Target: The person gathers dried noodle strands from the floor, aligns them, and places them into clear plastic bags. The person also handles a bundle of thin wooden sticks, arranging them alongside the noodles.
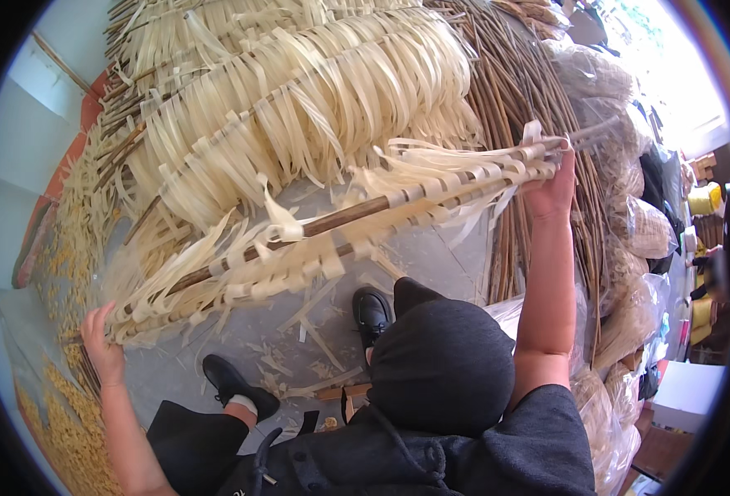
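Two brown wooden sticks (346, 216) slant across in front of me, draped with wide, pale, noodle-like flat strips (290, 276). The strips bunch toward both ends, and part of the upper stick is bare in the middle. My left hand (103, 347) grips the sticks at their lower left end. Raised at the upper right, my right hand (551, 183) holds their other end, where a stick pokes out past the fingers. Motion blurs some strips and that tip.
Beyond lie rows of strip-laden sticks (315, 105). Bare sticks (526, 93) are heaped to their right, beside clear plastic bags (641, 226). Broken strips litter the grey floor (334, 297), and yellowish fragments (70, 428) pile along the left wall.
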A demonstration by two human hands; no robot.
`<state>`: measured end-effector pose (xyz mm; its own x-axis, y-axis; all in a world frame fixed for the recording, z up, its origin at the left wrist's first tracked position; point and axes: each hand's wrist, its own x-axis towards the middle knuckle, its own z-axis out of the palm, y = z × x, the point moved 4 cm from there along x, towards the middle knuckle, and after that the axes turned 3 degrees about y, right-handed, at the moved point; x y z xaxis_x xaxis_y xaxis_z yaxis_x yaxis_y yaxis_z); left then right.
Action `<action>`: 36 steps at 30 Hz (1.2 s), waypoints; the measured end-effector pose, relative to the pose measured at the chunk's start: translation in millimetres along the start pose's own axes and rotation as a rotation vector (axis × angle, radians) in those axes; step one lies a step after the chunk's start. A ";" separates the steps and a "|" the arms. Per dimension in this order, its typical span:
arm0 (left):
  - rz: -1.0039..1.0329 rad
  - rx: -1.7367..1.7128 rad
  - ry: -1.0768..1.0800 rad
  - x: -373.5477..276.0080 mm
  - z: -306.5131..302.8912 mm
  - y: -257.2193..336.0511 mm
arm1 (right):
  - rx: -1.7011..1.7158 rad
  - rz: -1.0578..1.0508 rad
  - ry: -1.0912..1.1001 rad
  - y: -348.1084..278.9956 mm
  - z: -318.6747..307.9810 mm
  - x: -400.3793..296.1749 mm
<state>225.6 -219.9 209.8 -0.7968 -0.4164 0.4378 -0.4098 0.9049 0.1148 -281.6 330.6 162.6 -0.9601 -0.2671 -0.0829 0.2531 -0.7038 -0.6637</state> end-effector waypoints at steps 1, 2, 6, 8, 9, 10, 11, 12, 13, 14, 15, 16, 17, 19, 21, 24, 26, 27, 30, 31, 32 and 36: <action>-0.016 0.026 -0.031 -4.2 9.6 -4.7 | -0.112 0.004 0.035 7.3 -8.9 1.8; -0.032 0.054 -0.063 -14.0 31.2 -13.5 | -0.221 0.010 0.071 23.8 -32.3 7.0; -0.139 0.161 -0.233 -40.2 140.9 -10.7 | -0.271 -0.004 0.538 72.4 -211.4 32.7; -0.301 0.289 -0.304 -57.6 126.3 -34.9 | -0.060 0.072 0.466 115.8 -165.7 8.6; -0.334 0.294 -0.200 -58.3 123.2 -33.7 | -0.062 0.078 0.430 110.7 -152.4 5.3; -0.364 0.302 -0.106 -59.9 117.3 -30.5 | -0.068 0.044 0.406 103.1 -141.5 0.9; -0.395 0.308 -0.011 -57.4 112.6 -28.4 | -0.075 0.009 0.381 93.5 -129.9 -2.5; -0.393 0.244 0.129 -49.8 103.2 -29.7 | -0.072 -0.023 0.355 83.0 -113.9 -5.3; -0.388 0.189 0.258 -45.3 92.7 -32.8 | -0.062 -0.050 0.348 72.2 -101.1 -9.5; -0.381 0.135 0.387 -40.8 80.2 -35.0 | -0.011 -0.082 0.315 62.1 -88.7 -13.7; -0.411 0.111 0.479 -31.5 67.1 -26.6 | 0.031 -0.118 0.283 48.0 -77.6 -19.4; -0.444 0.084 0.564 -18.1 54.3 -9.1 | 0.066 -0.167 0.316 35.9 -71.2 -25.6; -0.477 0.052 0.650 -7.8 46.8 8.3 | 0.093 -0.160 0.295 27.9 -78.8 -26.3; -0.619 -0.070 0.761 -6.9 54.8 19.0 | 0.020 -0.170 0.230 30.5 -107.6 -20.9; -0.853 -0.636 0.738 -31.1 111.5 3.0 | -0.135 -0.131 0.281 48.8 -178.4 -5.5; -1.093 -1.482 0.605 -77.7 172.9 -37.7 | -0.152 -0.065 0.575 99.9 -198.4 -2.5; -1.113 -1.808 0.651 -78.1 179.7 -19.1 | -0.148 -0.036 0.315 71.7 -206.8 2.2; -1.170 -1.823 0.619 -70.6 164.5 -11.5 | -0.200 0.012 0.213 78.6 -178.5 -15.2; -1.202 -1.886 0.733 -48.1 153.9 2.3 | -0.211 0.048 0.204 76.4 -140.7 -28.8; -1.180 -1.917 0.794 -41.9 149.2 8.4 | -0.197 0.118 0.045 78.5 -127.2 -28.8; -1.204 -1.903 0.813 -42.9 143.0 13.2 | -0.154 0.130 0.118 87.9 -107.2 -34.3; -1.334 -1.811 0.679 -48.4 162.8 20.5 | -0.138 0.222 0.162 116.2 -79.9 -32.3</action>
<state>183.4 -195.5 45.7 -0.1647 -0.8850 -0.4355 0.5775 -0.4445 0.6848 -230.6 310.1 28.8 -0.8925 -0.2878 -0.3473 0.4507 -0.5412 -0.7099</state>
